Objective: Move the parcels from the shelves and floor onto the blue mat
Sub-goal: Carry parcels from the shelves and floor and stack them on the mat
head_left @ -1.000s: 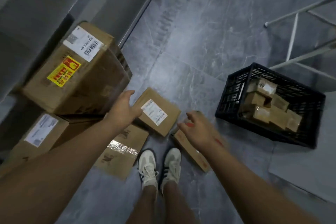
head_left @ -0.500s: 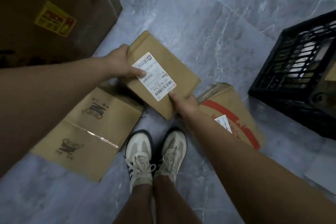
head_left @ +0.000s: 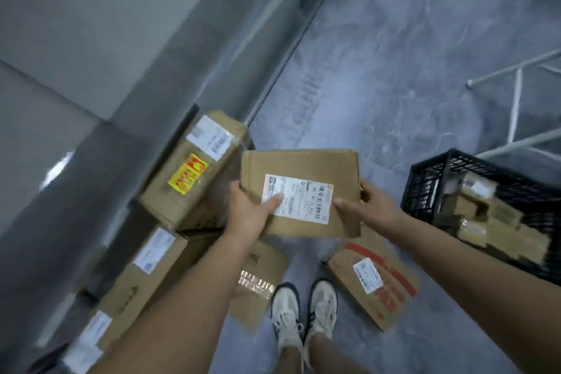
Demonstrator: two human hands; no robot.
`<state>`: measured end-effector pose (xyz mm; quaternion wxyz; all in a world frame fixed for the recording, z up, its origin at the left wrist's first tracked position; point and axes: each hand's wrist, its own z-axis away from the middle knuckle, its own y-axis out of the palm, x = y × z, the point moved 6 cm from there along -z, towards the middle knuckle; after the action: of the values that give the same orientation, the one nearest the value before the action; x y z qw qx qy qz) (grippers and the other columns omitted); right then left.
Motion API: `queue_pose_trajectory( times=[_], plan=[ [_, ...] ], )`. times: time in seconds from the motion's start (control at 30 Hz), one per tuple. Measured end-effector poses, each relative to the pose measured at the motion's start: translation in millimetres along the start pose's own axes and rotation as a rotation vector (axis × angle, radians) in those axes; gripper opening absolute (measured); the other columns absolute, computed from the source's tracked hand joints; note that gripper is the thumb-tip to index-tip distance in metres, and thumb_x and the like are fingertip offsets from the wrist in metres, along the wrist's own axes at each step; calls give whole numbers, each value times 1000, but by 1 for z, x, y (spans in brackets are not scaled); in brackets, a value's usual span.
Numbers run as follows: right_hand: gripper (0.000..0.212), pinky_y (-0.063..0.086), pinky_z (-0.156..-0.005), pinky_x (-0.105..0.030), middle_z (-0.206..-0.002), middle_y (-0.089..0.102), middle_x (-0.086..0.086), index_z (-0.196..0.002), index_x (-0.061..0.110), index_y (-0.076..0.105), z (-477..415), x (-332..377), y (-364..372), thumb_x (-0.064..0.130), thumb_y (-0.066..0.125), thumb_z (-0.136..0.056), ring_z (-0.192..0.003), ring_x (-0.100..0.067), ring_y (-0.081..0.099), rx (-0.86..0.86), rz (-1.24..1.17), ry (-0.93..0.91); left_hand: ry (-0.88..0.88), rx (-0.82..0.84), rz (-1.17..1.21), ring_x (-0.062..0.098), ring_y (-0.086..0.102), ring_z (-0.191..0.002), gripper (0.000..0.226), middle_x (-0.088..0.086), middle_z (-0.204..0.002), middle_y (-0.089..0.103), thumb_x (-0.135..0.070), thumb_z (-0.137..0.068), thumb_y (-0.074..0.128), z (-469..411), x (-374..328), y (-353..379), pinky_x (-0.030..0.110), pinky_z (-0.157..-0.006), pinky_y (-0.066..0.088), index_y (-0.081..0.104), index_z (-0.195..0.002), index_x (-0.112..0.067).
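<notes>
A flat brown cardboard parcel (head_left: 303, 170) with a white shipping label is held up off the floor in front of me. My left hand (head_left: 249, 209) grips its left edge, thumb lying on the label. My right hand (head_left: 370, 206) grips its right edge, thumb on top. Below it on the grey floor lie a flat parcel with red stripes (head_left: 373, 282) to the right of my shoes and a taped flat parcel (head_left: 258, 285) to their left. No blue mat is in view.
A large box with a yellow sticker (head_left: 194, 167) leans on other boxes (head_left: 145, 270) stacked along the grey wall at left. A black plastic crate (head_left: 425, 191) holding several small parcels stands at right. White metal frame legs (head_left: 516, 106) stand beyond it.
Both hands reached down, took hold of the labelled flat parcel and lifted it off the floor. My view has risen, so the floor parcels and the crate look farther away.
</notes>
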<state>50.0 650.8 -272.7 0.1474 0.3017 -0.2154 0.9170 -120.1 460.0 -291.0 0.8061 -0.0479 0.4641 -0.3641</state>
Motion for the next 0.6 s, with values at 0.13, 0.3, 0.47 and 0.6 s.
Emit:
queue_pose_trajectory(
  times=[0.13, 0.3, 0.47, 0.6],
  plan=[
    [55, 48, -76, -16, -123, 63, 5, -136, 22, 51, 119, 139, -34, 27, 73, -86, -103, -10, 60, 49, 82, -164, 117, -66, 45, 20, 60, -104, 75, 4, -117, 61, -24, -63, 90, 83, -122, -102, 29, -89, 46, 42, -119, -13],
    [56, 51, -99, -43, -121, 67, -2, -131, 19, 56, 225, 227, -45, 30, 77, -81, -107, -20, 66, 27, 63, -289, 194, -197, 131, 21, 58, -107, 73, -1, -116, 56, -35, -67, 86, 183, -192, -197, 39, -93, 49, 41, -122, -19],
    [61, 50, -100, -43, -126, 64, -1, -136, 20, 54, 282, 279, -35, 36, 76, -81, -111, -21, 63, 78, 161, -430, 181, -318, 262, 24, 56, -110, 74, 4, -127, 54, -34, -74, 82, 259, -188, -244, 47, -96, 50, 41, -133, -18],
    [58, 50, -98, -41, -119, 61, 6, -135, 25, 53, 311, 308, -16, 35, 75, -82, -111, -19, 59, 93, 197, -579, 154, -429, 363, 26, 55, -113, 73, 5, -130, 52, -33, -77, 80, 301, -176, -260, 50, -96, 50, 38, -135, -20]
  ],
)
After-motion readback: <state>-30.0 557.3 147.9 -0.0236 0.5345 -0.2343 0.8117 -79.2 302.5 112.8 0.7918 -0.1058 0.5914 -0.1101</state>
